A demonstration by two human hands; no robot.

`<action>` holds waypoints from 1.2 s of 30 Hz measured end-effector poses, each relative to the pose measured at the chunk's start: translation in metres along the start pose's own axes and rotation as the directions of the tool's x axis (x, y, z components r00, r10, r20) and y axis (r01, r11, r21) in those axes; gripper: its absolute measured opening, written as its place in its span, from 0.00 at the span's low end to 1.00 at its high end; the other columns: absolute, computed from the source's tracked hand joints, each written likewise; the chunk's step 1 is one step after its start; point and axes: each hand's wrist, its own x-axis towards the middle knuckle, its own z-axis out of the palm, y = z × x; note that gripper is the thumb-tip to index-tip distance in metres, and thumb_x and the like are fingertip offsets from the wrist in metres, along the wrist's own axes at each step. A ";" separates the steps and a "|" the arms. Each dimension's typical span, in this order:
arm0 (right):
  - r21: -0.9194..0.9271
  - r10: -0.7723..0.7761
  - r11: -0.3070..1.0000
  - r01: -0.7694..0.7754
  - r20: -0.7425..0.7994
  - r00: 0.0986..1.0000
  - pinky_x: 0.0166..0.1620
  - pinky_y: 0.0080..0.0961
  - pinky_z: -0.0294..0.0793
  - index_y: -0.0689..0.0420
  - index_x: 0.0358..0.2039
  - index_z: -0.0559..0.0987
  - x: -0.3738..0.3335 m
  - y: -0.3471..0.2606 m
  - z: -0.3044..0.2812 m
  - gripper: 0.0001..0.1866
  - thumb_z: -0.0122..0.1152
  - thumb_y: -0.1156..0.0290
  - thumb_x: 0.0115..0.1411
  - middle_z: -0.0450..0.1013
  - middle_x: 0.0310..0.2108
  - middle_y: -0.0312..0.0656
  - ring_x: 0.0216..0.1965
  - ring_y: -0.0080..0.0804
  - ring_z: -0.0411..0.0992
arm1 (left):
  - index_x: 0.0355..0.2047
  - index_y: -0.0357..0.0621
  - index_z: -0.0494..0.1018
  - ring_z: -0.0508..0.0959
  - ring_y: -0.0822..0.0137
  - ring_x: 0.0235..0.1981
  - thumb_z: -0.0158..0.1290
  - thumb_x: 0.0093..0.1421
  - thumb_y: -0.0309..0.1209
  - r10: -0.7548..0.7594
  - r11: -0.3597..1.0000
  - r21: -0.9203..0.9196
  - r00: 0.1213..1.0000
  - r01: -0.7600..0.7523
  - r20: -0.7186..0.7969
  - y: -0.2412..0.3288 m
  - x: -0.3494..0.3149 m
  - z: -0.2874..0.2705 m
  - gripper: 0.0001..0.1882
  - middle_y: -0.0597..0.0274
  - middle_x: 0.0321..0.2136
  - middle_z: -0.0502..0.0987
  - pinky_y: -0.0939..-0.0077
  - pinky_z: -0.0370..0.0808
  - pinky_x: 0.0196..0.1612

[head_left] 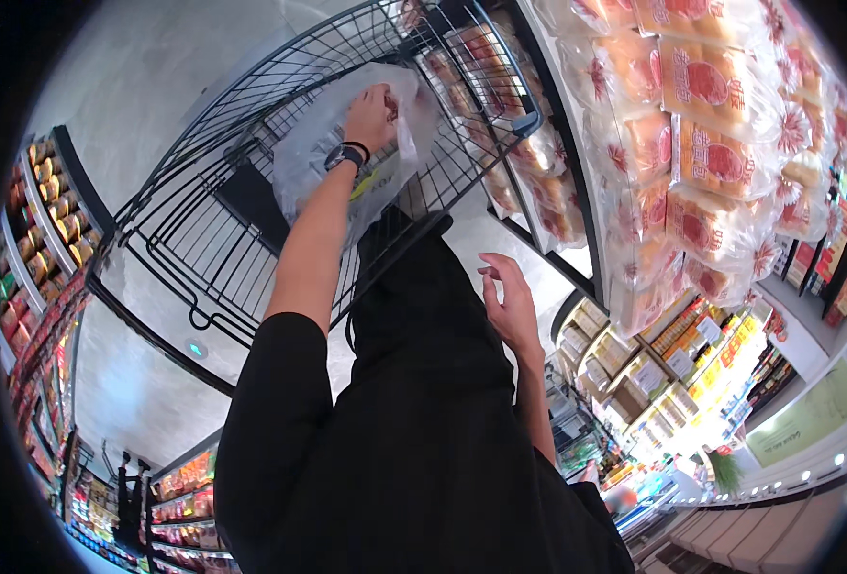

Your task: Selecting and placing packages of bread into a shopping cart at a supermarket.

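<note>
Fingers of the left hand [370, 120] curl at the top of a plastic bag [311, 143]; whether they grip something, I cannot tell. The right hand [512, 306] is loosely open, apart from the cart [527, 124]. Translucent, whitish and crumpled, with yellow-green print low down, the bag sits inside the dark wire cart. Clear-wrapped packs [715, 158] are stacked at right.

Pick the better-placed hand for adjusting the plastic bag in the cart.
Left, likely: the left hand is at the plastic bag in the cart; the right hand is outside it, empty.
</note>
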 end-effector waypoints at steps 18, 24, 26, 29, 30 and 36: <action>-0.113 -0.182 0.973 0.201 0.158 0.970 0.49 0.31 0.74 0.58 0.51 0.74 0.008 -0.019 0.027 0.15 0.53 0.79 0.64 0.73 0.48 0.49 0.44 0.44 0.77 | 0.31 0.42 0.72 0.75 0.51 0.42 0.65 0.48 0.39 -0.302 0.940 -0.163 0.953 0.299 0.003 0.000 -0.088 -0.029 0.18 0.56 0.37 0.74 0.59 0.74 0.45; -0.145 -0.193 0.966 0.216 0.161 0.968 0.48 0.31 0.75 0.59 0.51 0.74 0.002 -0.017 0.027 0.15 0.54 0.79 0.64 0.73 0.49 0.48 0.44 0.43 0.76 | 0.48 0.43 0.73 0.74 0.50 0.49 0.70 0.43 0.45 -0.183 0.974 -0.156 0.975 0.164 -0.122 -0.017 -0.125 -0.010 0.34 0.53 0.43 0.74 0.59 0.72 0.53; -0.176 -0.193 0.959 0.220 0.160 0.968 0.48 0.31 0.75 0.59 0.51 0.74 0.000 -0.012 0.024 0.15 0.55 0.79 0.63 0.73 0.48 0.48 0.44 0.43 0.76 | 0.53 0.45 0.71 0.74 0.49 0.51 0.70 0.43 0.44 -0.079 0.997 0.006 0.985 0.080 -0.151 -0.016 -0.129 -0.003 0.37 0.52 0.46 0.74 0.59 0.72 0.55; -0.190 -0.196 0.956 0.222 0.146 0.970 0.48 0.31 0.75 0.59 0.50 0.74 -0.002 -0.012 0.022 0.15 0.55 0.78 0.63 0.73 0.48 0.47 0.44 0.43 0.76 | 0.50 0.45 0.74 0.72 0.49 0.54 0.68 0.44 0.43 -0.382 0.924 -0.032 0.919 0.381 -0.096 -0.017 -0.127 0.016 0.33 0.52 0.52 0.73 0.59 0.71 0.56; -0.196 -0.196 0.956 0.221 0.135 0.971 0.48 0.31 0.75 0.59 0.50 0.74 -0.003 -0.012 0.022 0.15 0.55 0.78 0.63 0.73 0.48 0.47 0.44 0.43 0.76 | 0.49 0.45 0.75 0.72 0.49 0.54 0.67 0.45 0.42 -0.458 0.889 -0.055 0.882 0.455 -0.112 -0.018 -0.124 0.022 0.31 0.51 0.52 0.73 0.59 0.71 0.55; -0.206 -0.178 0.956 0.211 0.167 0.970 0.48 0.32 0.75 0.59 0.50 0.74 -0.005 -0.010 0.023 0.13 0.55 0.77 0.64 0.73 0.47 0.47 0.43 0.41 0.77 | 0.45 0.46 0.79 0.75 0.48 0.48 0.64 0.49 0.43 -0.545 0.837 -0.126 0.793 0.532 -0.272 -0.032 -0.117 0.030 0.24 0.48 0.42 0.78 0.55 0.74 0.51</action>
